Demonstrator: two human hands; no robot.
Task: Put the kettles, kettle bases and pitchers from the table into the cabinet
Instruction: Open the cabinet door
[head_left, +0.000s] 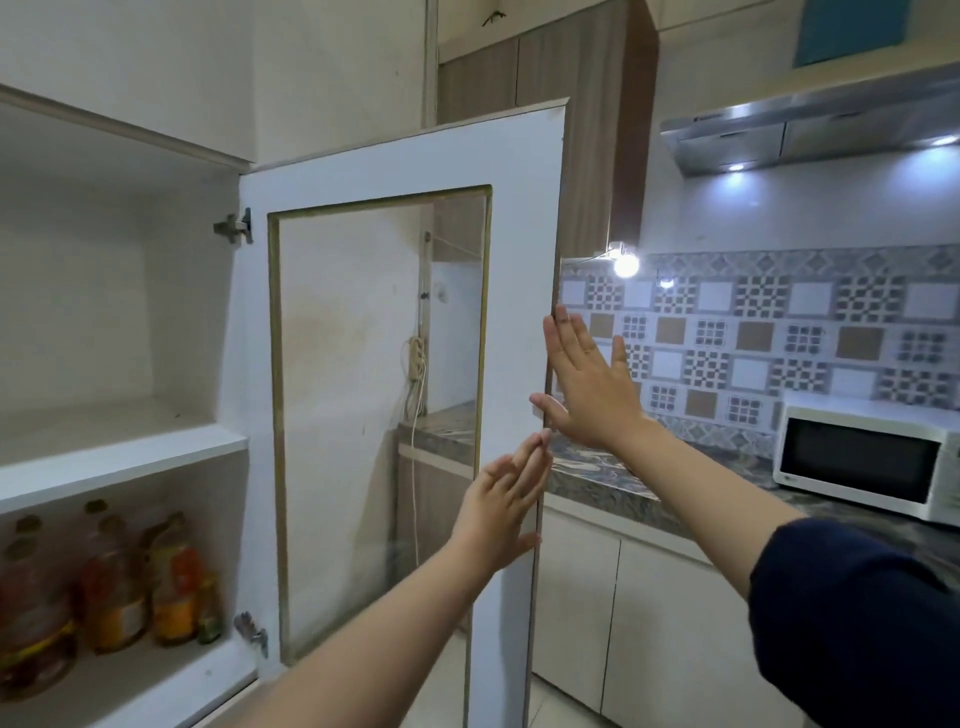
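The white cabinet (124, 457) stands open on the left, its upper shelf bare and several oil bottles (109, 577) on the lower shelf. Its door (524, 218), white with a glass pane, swings out toward me. My left hand (501, 512) is flat with fingers together against the door's free edge, low down. My right hand (587, 384) is spread open on the outer side of that same edge, higher up. Neither hand holds anything. No kettle, kettle base or pitcher is in view.
A marbled countertop (613, 478) runs to the right with a white microwave (867, 462) on it. Patterned tiles back it, and a steel range hood (810, 130) hangs above. Cream lower cabinets (649, 613) sit under the counter. A cord and power strip (415, 364) hang behind the door.
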